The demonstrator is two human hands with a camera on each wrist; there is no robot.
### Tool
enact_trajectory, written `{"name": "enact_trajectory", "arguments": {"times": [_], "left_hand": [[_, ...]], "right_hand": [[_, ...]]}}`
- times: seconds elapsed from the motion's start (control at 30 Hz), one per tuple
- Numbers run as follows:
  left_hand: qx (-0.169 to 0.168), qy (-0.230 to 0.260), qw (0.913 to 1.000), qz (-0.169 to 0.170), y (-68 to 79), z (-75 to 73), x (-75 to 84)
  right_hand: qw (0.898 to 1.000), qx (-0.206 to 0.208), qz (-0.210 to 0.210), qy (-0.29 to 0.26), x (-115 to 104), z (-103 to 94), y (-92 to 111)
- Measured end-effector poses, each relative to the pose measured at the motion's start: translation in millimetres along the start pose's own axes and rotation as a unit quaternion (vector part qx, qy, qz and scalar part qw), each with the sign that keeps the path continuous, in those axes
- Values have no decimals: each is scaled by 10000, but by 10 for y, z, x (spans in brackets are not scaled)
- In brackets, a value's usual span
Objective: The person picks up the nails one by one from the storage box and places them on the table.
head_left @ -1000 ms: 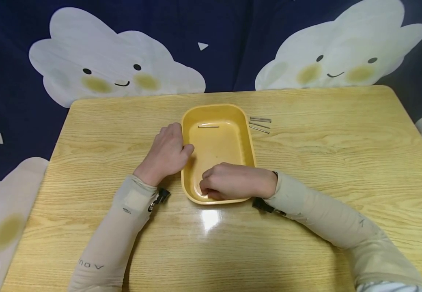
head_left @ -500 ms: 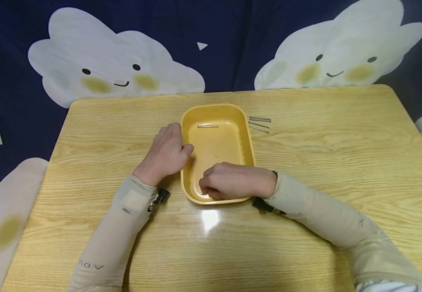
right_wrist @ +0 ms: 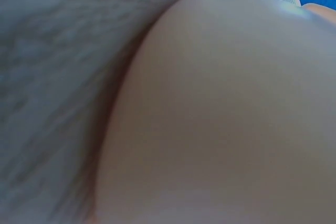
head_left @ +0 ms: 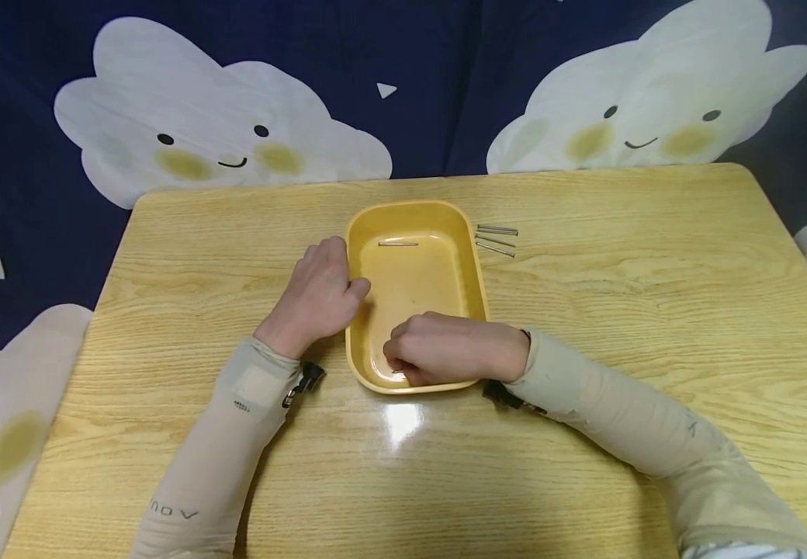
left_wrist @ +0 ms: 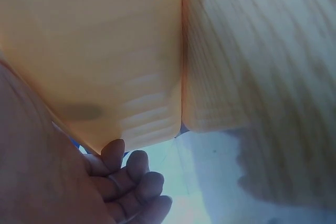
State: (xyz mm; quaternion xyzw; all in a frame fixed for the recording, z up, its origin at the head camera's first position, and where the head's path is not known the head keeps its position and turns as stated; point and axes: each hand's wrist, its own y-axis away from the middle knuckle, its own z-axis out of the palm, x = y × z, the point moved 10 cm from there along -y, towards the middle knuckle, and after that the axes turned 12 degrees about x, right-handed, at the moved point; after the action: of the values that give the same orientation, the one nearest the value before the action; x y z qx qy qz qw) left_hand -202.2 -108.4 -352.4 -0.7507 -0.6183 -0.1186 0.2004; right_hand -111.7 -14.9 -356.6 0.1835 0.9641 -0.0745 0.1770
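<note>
A yellow plastic box [head_left: 417, 283] stands on the wooden table. My left hand [head_left: 316, 291] grips its left rim, thumb over the inside and the other fingers outside; the left wrist view shows those curled fingertips [left_wrist: 139, 163] by the outer wall. My right hand [head_left: 448, 345] reaches over the near right rim, fingers curled down at the box floor. A short dark sliver, like the end of a nail [head_left: 397, 372], shows under its fingertips; the rest is hidden. Another nail [head_left: 398, 244] lies crosswise at the far end of the box. Only the box's outer wall [right_wrist: 220, 108] fills the right wrist view.
Several loose nails [head_left: 496, 240] lie on the table [head_left: 627, 310] just right of the box's far corner. Behind the table's far edge hangs a dark blue cloth [head_left: 438, 93] with cloud prints.
The right hand's fingertips have shifted very slightly to the right at the near end of the box. The left hand, the box and the other nails stay in place.
</note>
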Motion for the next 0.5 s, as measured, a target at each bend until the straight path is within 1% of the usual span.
{"name": "enact_trajectory", "arguments": {"times": [0.23,0.5], "left_hand": [[45,-9,10000,65,-10,-18,28],[9,20,10000,26,4,2,7]], "right_hand": [[9995,20,2,308,12,0,9],[9973,55,18,729,11,0,16]]}}
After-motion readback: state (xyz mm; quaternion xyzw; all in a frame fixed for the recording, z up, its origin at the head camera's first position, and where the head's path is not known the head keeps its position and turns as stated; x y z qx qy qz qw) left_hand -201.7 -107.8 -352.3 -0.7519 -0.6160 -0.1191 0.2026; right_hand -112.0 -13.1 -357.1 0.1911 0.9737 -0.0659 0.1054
